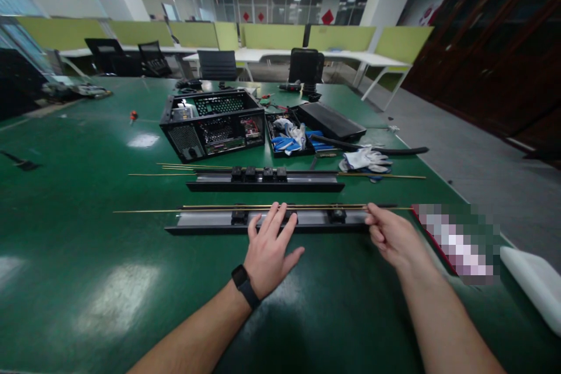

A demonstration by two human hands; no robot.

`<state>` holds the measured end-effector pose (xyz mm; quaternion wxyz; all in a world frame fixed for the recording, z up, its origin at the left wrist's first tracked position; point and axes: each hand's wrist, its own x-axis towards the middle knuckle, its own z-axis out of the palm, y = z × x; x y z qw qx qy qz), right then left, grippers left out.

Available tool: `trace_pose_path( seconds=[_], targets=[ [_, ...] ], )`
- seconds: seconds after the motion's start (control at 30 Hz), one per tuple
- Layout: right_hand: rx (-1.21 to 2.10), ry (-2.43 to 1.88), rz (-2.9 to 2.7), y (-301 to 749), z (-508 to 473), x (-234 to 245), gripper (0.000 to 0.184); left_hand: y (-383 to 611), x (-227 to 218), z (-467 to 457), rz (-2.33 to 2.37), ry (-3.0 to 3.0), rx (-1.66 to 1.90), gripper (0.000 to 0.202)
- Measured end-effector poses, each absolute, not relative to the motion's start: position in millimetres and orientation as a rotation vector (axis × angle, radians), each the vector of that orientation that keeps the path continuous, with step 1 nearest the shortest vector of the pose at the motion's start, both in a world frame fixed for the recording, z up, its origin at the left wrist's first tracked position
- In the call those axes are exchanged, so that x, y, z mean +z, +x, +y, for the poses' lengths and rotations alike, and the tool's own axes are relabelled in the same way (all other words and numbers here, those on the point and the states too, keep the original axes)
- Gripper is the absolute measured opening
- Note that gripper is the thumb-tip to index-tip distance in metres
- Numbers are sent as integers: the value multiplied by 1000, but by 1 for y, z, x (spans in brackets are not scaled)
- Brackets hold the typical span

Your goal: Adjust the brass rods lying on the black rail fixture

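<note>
Fingers (pixel 272 221) of the left hand (pixel 266 254) fanned open, gripping nothing; tips down at the thin gold-coloured metal rods (pixel 219 208), apparently steadying them from above. Left to right: rods overhang the left end of a long silver channel with black edges (pixel 313 218), which lies crosswise on the glossy green desk (pixel 87 187). Three small black blocks (pixel 239 215) spaced along the channel, the middle one partly behind the left hand; likely they prop the rods. Right hand (pixel 397 236) closed, thumb and forefinger pinching near the channel's right end, presumably for alignment; one rod or both, cannot tell. Farther right, a red-edged flat item (pixel 453 242), surface obscured, beside a white rounded object (pixel 534 283).
</note>
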<state>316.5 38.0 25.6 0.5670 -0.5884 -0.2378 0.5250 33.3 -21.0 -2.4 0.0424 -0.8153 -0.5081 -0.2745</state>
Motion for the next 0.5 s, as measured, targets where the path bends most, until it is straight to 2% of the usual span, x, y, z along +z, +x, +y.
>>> trace_pose_path(
  seconds=[0.1,0.33,0.5],
  targets=[
    [1314,-1390,-602,313,37,26,21,34,-3,-20,-1552,-2486,-845,63],
    [1108,-1368,-507,324,40,27,25,33,-2,-19,-1543,-2496,-862,62],
    [1310,-1369,-650,317,38,24,36,34,-2,-19,-1541,-2501,-885,60]
  ],
)
